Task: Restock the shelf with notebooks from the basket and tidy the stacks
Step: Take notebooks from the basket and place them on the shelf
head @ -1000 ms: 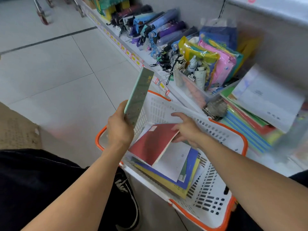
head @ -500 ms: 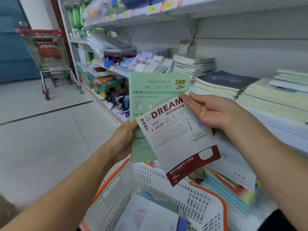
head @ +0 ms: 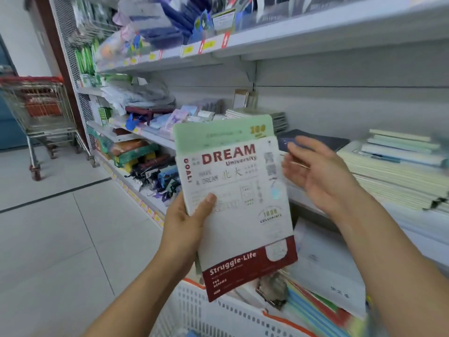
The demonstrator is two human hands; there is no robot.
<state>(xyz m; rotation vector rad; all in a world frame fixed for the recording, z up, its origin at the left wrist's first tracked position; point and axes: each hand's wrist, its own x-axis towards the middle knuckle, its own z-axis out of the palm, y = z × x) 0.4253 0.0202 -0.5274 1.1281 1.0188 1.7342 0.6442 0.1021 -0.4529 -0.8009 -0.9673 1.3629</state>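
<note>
Left hand (head: pixel 184 229) gripping two notebooks dead centre: white DREAM notebook (head: pixel 240 210) in front, thumb pressed on its cover, green notebook (head: pixel 218 132) peeking out behind at 12 o'clock. Right hand (head: pixel 318 176) off at 3 o'clock, fingers spread, holding nothing. White basket (head: pixel 209 312) down at 6. Notebook stacks (head: pixel 393 176) shelved over at 3.

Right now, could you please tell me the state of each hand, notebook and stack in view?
Left hand: grips both notebooks, thumb on the front cover.
Right hand: open, holding nothing, beside the notebooks.
White and dark red DREAM notebook: held upright, in front.
Pale green notebook: held behind it.
White plastic basket: below.
Pale notebook stack on shelf: uneven.
</note>
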